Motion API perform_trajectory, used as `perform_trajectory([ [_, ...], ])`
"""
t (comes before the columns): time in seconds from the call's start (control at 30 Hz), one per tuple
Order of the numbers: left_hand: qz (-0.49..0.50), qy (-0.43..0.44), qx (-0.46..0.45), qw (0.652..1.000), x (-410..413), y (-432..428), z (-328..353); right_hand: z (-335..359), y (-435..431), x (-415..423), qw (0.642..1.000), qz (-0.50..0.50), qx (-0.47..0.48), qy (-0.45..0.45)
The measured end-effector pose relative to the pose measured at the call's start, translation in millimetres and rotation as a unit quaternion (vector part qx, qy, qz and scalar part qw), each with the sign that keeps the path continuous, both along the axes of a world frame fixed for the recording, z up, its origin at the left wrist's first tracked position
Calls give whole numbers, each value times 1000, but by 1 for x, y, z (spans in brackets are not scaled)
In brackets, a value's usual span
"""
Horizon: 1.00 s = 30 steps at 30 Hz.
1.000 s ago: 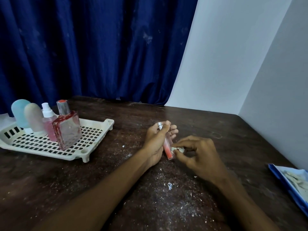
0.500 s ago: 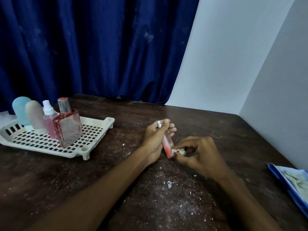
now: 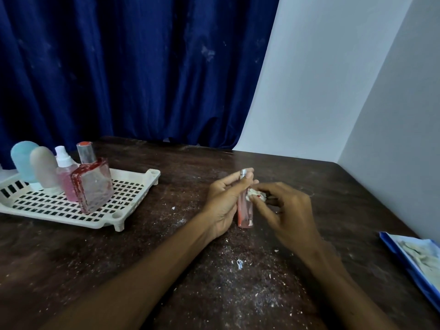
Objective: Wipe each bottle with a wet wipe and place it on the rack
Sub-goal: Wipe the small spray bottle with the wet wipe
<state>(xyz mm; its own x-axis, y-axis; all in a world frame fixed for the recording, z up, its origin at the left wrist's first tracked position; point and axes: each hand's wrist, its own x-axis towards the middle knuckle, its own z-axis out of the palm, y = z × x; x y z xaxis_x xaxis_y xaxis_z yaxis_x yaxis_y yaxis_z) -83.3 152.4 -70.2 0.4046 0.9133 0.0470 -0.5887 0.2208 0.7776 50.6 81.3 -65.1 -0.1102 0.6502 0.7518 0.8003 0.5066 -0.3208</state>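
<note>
Pink bottle (image 3: 245,210) upright, crumpled wipe (image 3: 256,194) against it, slotted rack (image 3: 152,175) leftward

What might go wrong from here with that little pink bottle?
1. The wipe pinched in the right hand is a frayed wad; it may shed crumbs onto the bottle, like those on the table.
2. The left hand holds the slim bottle by fingertips; it could slip.
3. The square bottle on the rack looks tilted; a nudge might topple it.
</note>
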Motion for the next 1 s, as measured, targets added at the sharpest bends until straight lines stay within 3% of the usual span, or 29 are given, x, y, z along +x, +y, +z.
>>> perform_trajectory([
  [0.13, 11, 5, 9, 1000, 2, 0, -1, -1, -1, 0, 1000, -1, -8, -6],
  [0.37, 52, 40, 19, 998, -3, 7, -2, -2, -4, 2, 989, 70, -128, -36],
  [0.63, 7, 7, -28, 1000, 3, -1, -2, -1, 0, -3, 1000, -12, 20, -2],
  [0.83, 50, 2, -56, 997, -1, 4, -3, 0, -4, 2, 993, 67, -94, -40],
  [1.0, 25, -12, -65, 997, -2, 1, 2, -2, -1, 1, 998, 32, -43, -45],
])
